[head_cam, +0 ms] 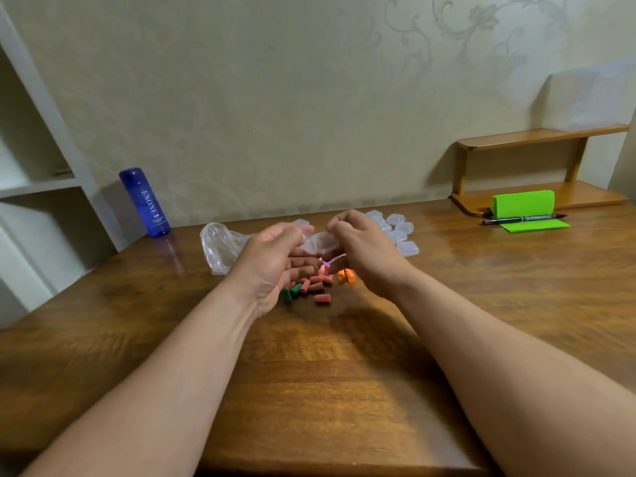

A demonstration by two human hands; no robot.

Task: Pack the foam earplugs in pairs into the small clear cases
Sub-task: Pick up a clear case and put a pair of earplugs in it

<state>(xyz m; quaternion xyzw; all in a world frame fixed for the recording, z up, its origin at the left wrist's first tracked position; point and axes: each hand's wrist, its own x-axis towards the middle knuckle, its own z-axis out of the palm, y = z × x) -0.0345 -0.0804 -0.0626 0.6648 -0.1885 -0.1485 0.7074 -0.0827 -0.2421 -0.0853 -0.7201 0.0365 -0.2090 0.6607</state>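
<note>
Both hands meet above the middle of the wooden table [344, 373], holding one small clear case [318, 243] between them. My left hand [272, 263] grips its left side and my right hand [361, 249] pinches its upper right edge. Whether anything lies inside the case cannot be made out. Under the hands sits a loose pile of foam earplugs: several pink ones [318, 287], green ones [290, 292] and orange ones [346, 275]. More clear cases [399, 232] lie in a cluster behind my right hand.
A crumpled clear plastic bag [220, 246] lies left of the hands. A blue bottle [146, 203] stands at the back left by a white shelf unit. At the right are a green pad [523, 206] with a black pen [523, 219] and a low wooden shelf [537, 160].
</note>
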